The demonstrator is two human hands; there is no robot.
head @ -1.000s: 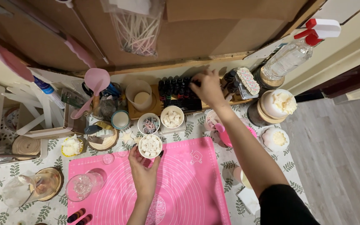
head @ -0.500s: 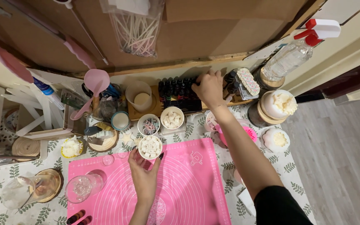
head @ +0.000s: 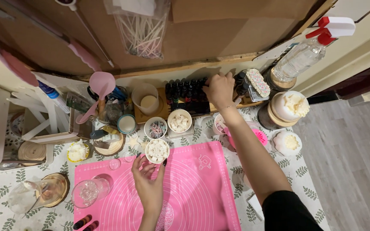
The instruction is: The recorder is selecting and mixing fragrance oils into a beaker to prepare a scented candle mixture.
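Observation:
My left hand [head: 147, 179] rests on the pink silicone mat [head: 193, 192], its fingers around a small white bowl of white cubes [head: 157, 151] at the mat's far edge. My right hand [head: 219, 89] reaches to the back of the table and is closed over the right end of a rack of small dark bottles [head: 185, 93]. I cannot see what its fingers grip. Behind the held bowl stand a second bowl of white cubes [head: 180, 121] and a bowl of mixed sprinkles [head: 156, 128].
A glass cup [head: 86, 192] sits on the mat's left part. A white cup [head: 145, 99], a pink spoon [head: 99, 85], a spray bottle [head: 305, 51], a white flower-shaped candle jar [head: 288, 107] and a pink dish [head: 258, 137] crowd the back and right. Leaf-print cloth [head: 5, 192] covers the table.
My right hand has shifted slightly left along the bottle rack. My left hand stays at the bowl of cubes.

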